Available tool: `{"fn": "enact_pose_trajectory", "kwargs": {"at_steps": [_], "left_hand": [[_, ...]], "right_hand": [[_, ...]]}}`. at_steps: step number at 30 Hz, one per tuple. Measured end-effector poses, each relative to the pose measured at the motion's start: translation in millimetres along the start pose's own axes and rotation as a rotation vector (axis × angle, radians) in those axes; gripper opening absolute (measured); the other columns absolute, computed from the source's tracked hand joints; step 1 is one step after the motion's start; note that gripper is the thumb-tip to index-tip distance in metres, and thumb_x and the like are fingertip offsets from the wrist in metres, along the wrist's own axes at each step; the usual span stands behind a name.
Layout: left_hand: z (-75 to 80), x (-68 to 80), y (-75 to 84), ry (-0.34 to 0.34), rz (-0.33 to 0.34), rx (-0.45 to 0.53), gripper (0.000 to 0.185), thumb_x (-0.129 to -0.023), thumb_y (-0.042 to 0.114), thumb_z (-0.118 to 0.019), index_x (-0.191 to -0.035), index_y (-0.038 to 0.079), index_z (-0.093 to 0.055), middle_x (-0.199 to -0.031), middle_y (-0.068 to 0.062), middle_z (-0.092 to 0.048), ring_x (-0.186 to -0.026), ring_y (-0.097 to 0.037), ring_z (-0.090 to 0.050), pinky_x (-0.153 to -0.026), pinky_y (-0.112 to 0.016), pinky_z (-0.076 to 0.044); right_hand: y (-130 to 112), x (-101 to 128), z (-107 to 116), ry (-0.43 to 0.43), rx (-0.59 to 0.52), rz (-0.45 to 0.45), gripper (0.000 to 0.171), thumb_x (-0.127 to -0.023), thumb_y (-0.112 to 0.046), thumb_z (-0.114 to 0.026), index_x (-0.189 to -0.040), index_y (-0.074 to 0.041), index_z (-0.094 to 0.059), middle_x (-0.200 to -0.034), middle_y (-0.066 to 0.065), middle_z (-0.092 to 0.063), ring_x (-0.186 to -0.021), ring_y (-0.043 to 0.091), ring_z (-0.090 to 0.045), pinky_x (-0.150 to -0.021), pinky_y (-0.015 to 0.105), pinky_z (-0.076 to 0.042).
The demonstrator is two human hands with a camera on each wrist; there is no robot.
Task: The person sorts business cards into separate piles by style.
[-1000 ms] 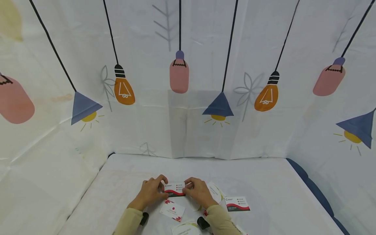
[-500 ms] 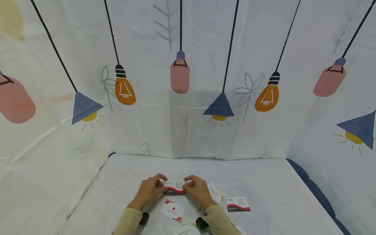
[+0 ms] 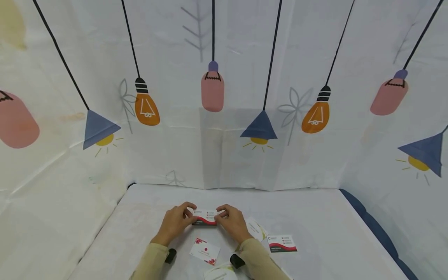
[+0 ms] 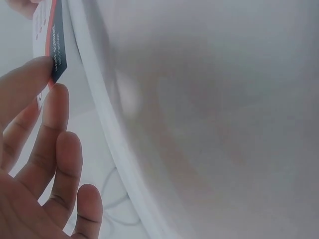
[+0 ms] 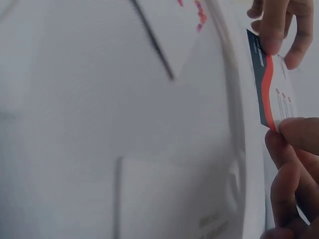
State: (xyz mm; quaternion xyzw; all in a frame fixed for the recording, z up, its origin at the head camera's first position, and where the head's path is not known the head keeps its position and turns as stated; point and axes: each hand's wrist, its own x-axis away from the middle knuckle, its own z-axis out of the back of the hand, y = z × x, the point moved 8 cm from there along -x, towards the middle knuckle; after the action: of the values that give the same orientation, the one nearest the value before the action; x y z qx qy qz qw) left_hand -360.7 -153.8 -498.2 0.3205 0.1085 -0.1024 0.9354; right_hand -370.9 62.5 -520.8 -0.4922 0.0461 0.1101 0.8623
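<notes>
A business card (image 3: pixel 205 216), white with a red wave and a dark lower band, is held between both hands above the table. My left hand (image 3: pixel 176 222) pinches its left edge between thumb and fingers. At the opposite edge, my right hand (image 3: pixel 233 224) pinches it the same way. The left wrist view shows the left thumb lying over the card's (image 4: pixel 59 47) dark band. In the right wrist view the printed side of the card (image 5: pixel 271 84) faces up, with fingertips at both ends. Below the hands lies a white card with red flowers (image 3: pixel 205 251).
A matching red-wave card (image 3: pixel 282 243) lies to the right on the white table (image 3: pixel 147 202). White cards with green curves lie behind the right forearm (image 3: pixel 256 229) and at the front edge (image 3: pixel 220 273). A printed sheet with lamps (image 3: pixel 241 163) rises behind the table.
Both hands have carried the red-wave card a little away from the body, toward the back of the table. The flowered card and the other cards have stayed in place.
</notes>
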Motion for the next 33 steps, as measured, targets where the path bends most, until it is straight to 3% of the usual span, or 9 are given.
{"fn": "enact_pose_trajectory", "kwargs": {"at_steps": [14, 24, 33], "left_hand": [[3.9, -13.3, -16.1, -0.023, 0.046, -0.024, 0.031, -0.084, 0.028, -0.085, -0.11, 0.021, -0.07, -0.075, 0.013, -0.063, -0.061, -0.009, -0.049, -0.058, -0.029, -0.041], [1.6, -13.5, -18.0, -0.045, 0.019, -0.034, 0.027, -0.084, 0.024, -0.084, -0.106, 0.02, -0.07, -0.074, 0.011, -0.064, -0.059, -0.008, -0.05, -0.059, -0.03, -0.042], [0.6, -15.7, -13.3, -0.042, -0.012, -0.141, 0.026, -0.081, 0.022, -0.086, -0.101, 0.018, -0.07, -0.071, 0.011, -0.059, -0.06, -0.009, -0.048, -0.061, -0.033, -0.042]], "right_hand": [[-7, -14, -13, 0.02, 0.017, -0.007, 0.025, -0.083, -0.018, -0.079, -0.107, -0.014, -0.073, -0.085, -0.006, -0.072, -0.076, 0.01, -0.065, -0.067, 0.031, -0.051], [-5, -17, -21, 0.005, 0.122, -0.036, 0.023, -0.082, -0.02, -0.079, -0.104, -0.017, -0.073, -0.083, -0.008, -0.073, -0.077, 0.011, -0.065, -0.07, 0.035, -0.05], [-5, -17, -23, 0.008, 0.19, -0.065, 0.021, -0.082, -0.02, -0.079, -0.101, -0.017, -0.073, -0.079, -0.011, -0.07, -0.075, 0.009, -0.064, -0.07, 0.037, -0.051]]}}
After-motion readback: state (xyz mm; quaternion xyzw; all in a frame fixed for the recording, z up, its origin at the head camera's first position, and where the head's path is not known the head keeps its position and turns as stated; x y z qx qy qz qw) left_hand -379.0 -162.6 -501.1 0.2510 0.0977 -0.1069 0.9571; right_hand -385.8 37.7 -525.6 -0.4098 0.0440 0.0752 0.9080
